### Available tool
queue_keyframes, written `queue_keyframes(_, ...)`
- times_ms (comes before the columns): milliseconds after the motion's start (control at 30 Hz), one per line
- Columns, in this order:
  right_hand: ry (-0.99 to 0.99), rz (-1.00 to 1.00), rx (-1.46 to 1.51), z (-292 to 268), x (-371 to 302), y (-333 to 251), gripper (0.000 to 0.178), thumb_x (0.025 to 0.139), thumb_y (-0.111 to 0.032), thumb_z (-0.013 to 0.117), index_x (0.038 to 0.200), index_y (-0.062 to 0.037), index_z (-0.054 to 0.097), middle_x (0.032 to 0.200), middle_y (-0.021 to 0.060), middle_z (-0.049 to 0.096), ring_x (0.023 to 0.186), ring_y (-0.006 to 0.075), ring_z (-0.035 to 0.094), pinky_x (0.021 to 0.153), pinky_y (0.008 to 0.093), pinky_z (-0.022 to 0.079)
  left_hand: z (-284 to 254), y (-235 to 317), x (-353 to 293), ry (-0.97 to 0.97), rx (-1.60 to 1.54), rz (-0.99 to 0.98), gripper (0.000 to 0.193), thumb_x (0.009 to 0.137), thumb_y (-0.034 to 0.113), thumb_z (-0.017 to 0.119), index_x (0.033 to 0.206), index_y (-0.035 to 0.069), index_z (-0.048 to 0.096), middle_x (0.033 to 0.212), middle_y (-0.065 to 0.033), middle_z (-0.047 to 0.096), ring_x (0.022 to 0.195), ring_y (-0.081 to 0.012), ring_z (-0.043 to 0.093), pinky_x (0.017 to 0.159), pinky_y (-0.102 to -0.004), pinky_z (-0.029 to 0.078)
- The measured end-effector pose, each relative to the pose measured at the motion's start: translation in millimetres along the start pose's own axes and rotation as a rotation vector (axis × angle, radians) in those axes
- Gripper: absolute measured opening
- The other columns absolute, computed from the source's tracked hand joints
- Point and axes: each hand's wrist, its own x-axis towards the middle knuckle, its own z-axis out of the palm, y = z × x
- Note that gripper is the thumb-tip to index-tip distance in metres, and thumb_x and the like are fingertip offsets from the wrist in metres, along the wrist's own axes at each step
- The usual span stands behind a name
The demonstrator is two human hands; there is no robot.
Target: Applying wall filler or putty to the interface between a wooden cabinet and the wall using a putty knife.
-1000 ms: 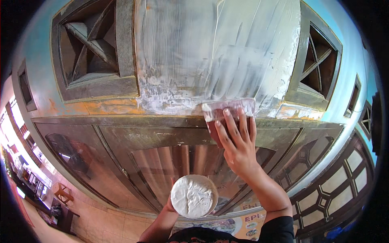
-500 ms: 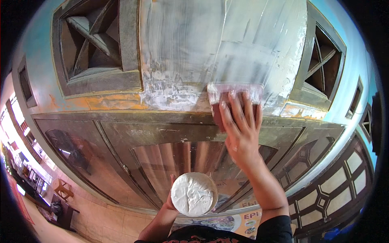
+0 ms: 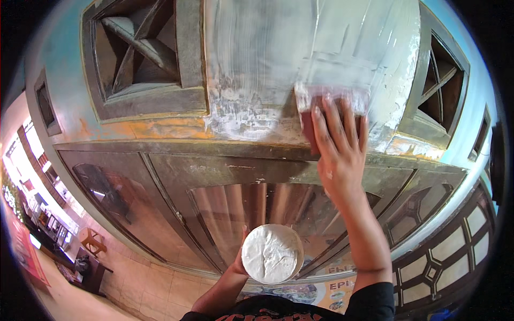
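Note:
My right hand (image 3: 342, 142) presses a wide maroon putty spreader (image 3: 307, 122) against the wall panel, fingers laid along its face and thumb side hidden behind it. White putty coats the spreader's upper edge. Around it, the wall panel (image 3: 257, 48) carries streaky, damp-looking white putty, patchier along its lower edge. Low in front of my body, my left hand (image 3: 240, 262) holds a round tub by its side. White putty (image 3: 270, 254) fills the tub to near its rim, its surface creased and gouged.
Wooden vents with crossed slats flank the panel, one at left (image 3: 136, 45) and one at right (image 3: 440, 83). Beneath runs a dark wooden frame (image 3: 241, 168) with glass panes. A small stool (image 3: 92, 241) stands on the tiled floor (image 3: 144, 283) at lower left.
The spreader and my right hand have moved up the wall panel. The whole view has shifted somewhat to the right, while my left hand keeps the tub at about the same height.

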Motion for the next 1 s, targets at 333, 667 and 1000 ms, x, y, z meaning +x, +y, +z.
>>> queue_keyframes(333,0.159,-0.011,0.03,-21,-14,5,0.056,0.087,0.002,0.049,0.143,-0.0024,0.057,0.154,0.0193,0.05,0.145,0.049,0.04,0.119,0.0604,0.028,19,-5,0,0.035,-0.01,-0.003,0.1,0.087,0.086,0.043,0.154,0.012,0.045,0.156,-0.0163,0.047,0.139,-0.0405,0.049,0.116,-0.0628,0.036)
queue_keyframes(667,-0.027,0.081,0.064,4,-58,15,0.067,0.078,0.004,0.049,0.144,-0.0066,0.057,0.157,0.0151,0.047,0.149,0.0445,0.036,0.122,0.062,0.019,4,-8,4,0.032,0.008,0.004,0.106,0.088,0.089,0.033,0.158,0.01,0.036,0.158,-0.0171,0.044,0.142,-0.0387,0.046,0.12,-0.0577,0.033)
queue_keyframes(1000,0.248,0.09,0.061,-27,-12,48,0.07,0.077,0.011,0.056,0.144,-0.0061,0.056,0.151,0.0168,0.053,0.144,0.0456,0.043,0.118,0.0589,0.03,11,-13,14,-0.003,0.037,-0.024,0.101,0.09,0.086,0.033,0.158,0.012,0.037,0.159,-0.0165,0.043,0.141,-0.0401,0.046,0.117,-0.0599,0.035)
